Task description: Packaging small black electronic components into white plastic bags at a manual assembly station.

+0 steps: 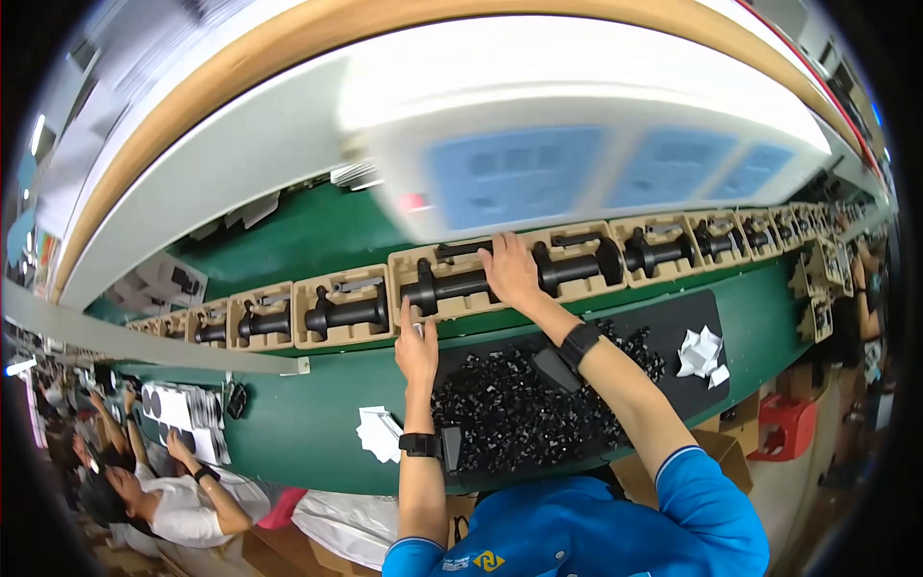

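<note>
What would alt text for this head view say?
A worker's right hand presses on a black tool in a cardboard tray on a green conveyor; the left hand touches the tray's edge above a pile of black parts.

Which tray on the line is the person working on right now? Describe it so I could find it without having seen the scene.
A row of tan moulded trays crosses the picture on the green conveyor belt, each holding a black tool-shaped part. The one worked on sits near the middle of the row. It alone has hands at it: the right hand lies on its black part and the left hand touches its near edge.
</note>
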The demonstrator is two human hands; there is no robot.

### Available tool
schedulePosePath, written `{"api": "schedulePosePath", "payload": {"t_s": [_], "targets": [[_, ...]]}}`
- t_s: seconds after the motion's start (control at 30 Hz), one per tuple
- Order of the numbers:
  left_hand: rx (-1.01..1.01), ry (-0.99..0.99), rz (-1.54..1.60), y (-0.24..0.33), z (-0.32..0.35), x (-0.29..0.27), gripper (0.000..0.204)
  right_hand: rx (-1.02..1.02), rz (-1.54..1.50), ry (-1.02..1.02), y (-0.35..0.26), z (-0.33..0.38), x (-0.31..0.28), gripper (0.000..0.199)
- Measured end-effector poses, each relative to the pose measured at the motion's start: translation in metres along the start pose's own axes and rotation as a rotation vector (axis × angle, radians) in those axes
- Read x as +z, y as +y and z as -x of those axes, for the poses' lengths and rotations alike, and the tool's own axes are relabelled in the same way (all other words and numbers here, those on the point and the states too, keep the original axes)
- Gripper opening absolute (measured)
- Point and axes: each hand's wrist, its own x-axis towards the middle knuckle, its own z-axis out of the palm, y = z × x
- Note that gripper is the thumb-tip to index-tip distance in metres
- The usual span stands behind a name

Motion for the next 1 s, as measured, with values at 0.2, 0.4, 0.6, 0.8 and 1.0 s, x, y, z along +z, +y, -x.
{"api": "schedulePosePath", "payload": {"t_s": [0.2, 0.4, 0.6, 0.8, 1.0], "targets": [[-0.153, -0.166, -0.165, -0.033, -0.008, -0.014, 0.056, -0.061, 0.207, -0.165, 0.021, -0.009, 0.057, 0.040], [-0.207, -0.224, 0.080, -0.038, 0.001, -0.013, 0.048, -0.084, 0.306, -0.035, 0.014, 0.012, 0.074, 0.049], [-0.205, -0.224, 0.161, -0.031, -0.003, -0.013, 0.047, -0.113, 0.296, -0.048, 0.012, -0.002, 0.056, 0.055], [-0.259, -0.252, 0.108, -0.043, -0.001, -0.014, 0.048, -0.070, 0.215, -0.125, -0.003, 0.033, 0.021, 0.063], [-0.159, -0.281, 0.114, -0.035, -0.003, -0.003, 0.048, -0.120, 0.532, -0.207, 0.015, 0.040, 0.030, 0.064]]}}
